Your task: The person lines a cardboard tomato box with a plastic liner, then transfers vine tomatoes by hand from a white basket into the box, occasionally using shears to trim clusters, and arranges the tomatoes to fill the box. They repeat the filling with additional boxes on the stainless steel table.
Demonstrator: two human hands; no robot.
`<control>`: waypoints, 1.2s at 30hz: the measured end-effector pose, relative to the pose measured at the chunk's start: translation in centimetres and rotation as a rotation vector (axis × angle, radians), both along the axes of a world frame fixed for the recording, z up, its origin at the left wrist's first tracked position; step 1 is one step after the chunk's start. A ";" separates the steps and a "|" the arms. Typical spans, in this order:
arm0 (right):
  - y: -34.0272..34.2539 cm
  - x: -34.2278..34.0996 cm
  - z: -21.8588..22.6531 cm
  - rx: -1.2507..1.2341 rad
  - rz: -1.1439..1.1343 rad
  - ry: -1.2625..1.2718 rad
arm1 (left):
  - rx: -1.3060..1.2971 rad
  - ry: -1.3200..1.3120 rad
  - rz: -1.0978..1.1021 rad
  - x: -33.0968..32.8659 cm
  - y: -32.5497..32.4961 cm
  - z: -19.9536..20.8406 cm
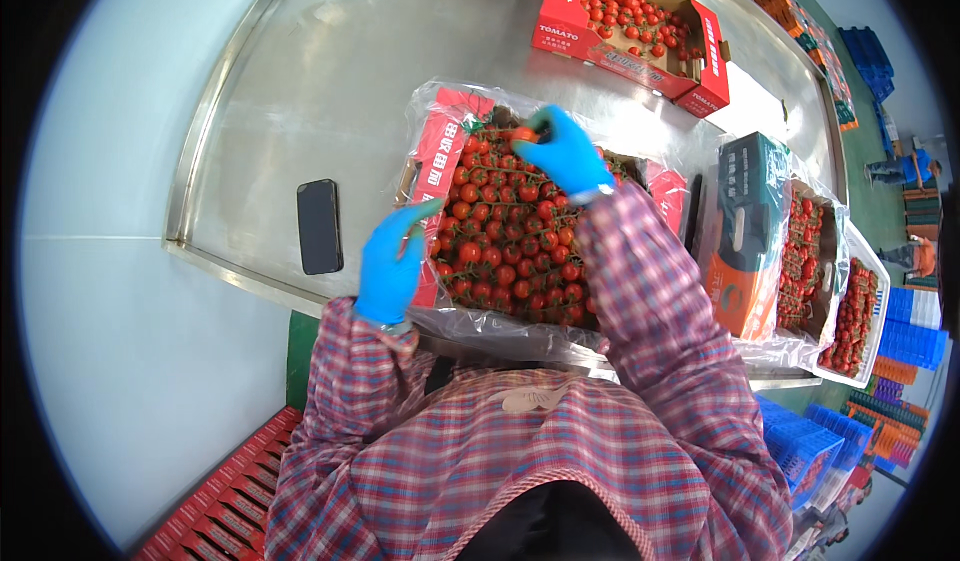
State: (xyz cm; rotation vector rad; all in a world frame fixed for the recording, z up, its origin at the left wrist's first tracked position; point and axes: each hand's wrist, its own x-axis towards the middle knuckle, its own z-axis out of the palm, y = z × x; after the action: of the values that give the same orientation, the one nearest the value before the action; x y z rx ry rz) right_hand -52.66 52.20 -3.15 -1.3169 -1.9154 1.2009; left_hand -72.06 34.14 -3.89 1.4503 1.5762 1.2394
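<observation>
In front of me a red cardboard box [440, 166], lined with clear plastic film, is filled with cherry tomatoes [505, 246] on green vines. My right hand [572, 156], in a blue glove, is over the far part of the box. Its thumb and fingers close on a cherry tomato [523, 135]; whether a vine comes with it is hard to see. My left hand [386, 271], also gloved in blue, rests by the box's left flap. Its fingers are stretched out and apart, with nothing visible in them.
A black phone [320, 227] lies on the metal table [270, 111] at left. Another red box [630, 61] of tomatoes stands far right. Closer on the right are a dark green and orange carton [745, 241], an open tomato box [803, 261] and a white crate [872, 281].
</observation>
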 end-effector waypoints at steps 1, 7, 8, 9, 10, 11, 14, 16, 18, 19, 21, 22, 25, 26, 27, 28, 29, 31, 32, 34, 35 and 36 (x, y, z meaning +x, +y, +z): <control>-1.5 2.0 1.1 -0.105 -0.016 0.222 | 0.056 0.055 -0.037 1.2 1.3 0.3; -13.1 14.4 5.1 -0.691 -0.033 0.477 | 0.213 0.970 -0.271 13.8 12.9 -1.0; -14.2 15.2 4.7 -0.547 0.110 0.652 | 0.114 1.028 -0.362 13.9 13.9 -1.7; -15.6 16.4 4.6 -0.534 0.078 0.618 | 0.154 1.095 -0.372 14.5 15.0 -2.6; -16.5 17.9 4.7 -0.556 0.048 0.424 | 0.208 1.211 -0.304 15.1 16.0 -3.6; -17.0 19.6 4.8 -0.483 0.038 0.463 | 0.207 1.224 -0.284 15.3 16.8 -4.3; -18.3 28.6 7.4 -0.062 -0.283 0.330 | 0.051 1.260 -0.349 15.6 18.3 -5.0; -16.8 36.6 10.3 0.200 -0.579 0.148 | 0.037 1.100 -0.448 14.9 18.7 -4.1; -14.4 44.4 13.7 0.357 -0.984 -0.101 | 0.030 0.656 -0.483 13.2 18.8 -2.6; -12.9 47.1 15.1 0.603 -1.143 -0.561 | 0.093 0.656 -0.374 11.8 17.9 -2.1; -11.5 49.0 16.9 0.795 -1.220 -0.879 | 0.307 0.650 -0.251 7.0 15.6 -1.0; -11.1 48.3 17.2 0.740 -1.194 -0.703 | 0.205 0.475 -0.121 4.5 14.7 -1.0; -12.4 38.6 13.1 0.814 -0.411 -0.350 | 0.092 0.698 0.344 -3.1 10.9 -2.8; -13.0 34.2 10.8 0.590 -0.219 -0.193 | -0.062 0.621 0.258 -4.3 10.9 -4.1; -13.7 30.0 8.2 0.495 -0.101 -0.060 | -0.348 0.540 0.249 -6.2 9.1 -5.0; -14.5 25.8 5.4 0.307 0.011 0.064 | -0.386 0.034 0.321 -6.5 8.7 -6.7; -14.4 23.2 2.9 0.248 -0.053 0.042 | -0.331 -0.587 0.403 -7.0 8.0 -7.9; -15.1 18.0 -1.4 0.263 -0.204 -0.090 | -0.375 -0.484 0.103 -7.6 6.4 -9.7; -15.1 16.9 -2.8 0.300 -0.314 -0.250 | -0.471 -0.532 0.233 -7.8 4.9 -10.0; -14.9 16.2 -4.1 0.457 -0.501 -0.173 | -0.506 -0.556 0.170 -7.6 3.8 -10.1; -14.9 16.2 -4.1 0.461 -0.506 -0.211 | -0.339 -0.358 0.140 -7.3 4.0 -9.8; -14.5 16.7 -3.8 0.480 -0.567 -0.249 | -0.303 -0.071 0.141 -7.1 3.5 -9.4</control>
State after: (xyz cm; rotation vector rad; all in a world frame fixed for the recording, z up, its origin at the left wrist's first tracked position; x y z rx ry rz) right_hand -35.92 37.66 -6.99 -1.6203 -1.6624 0.2894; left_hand -79.16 37.61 -13.33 1.1094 1.7553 1.0608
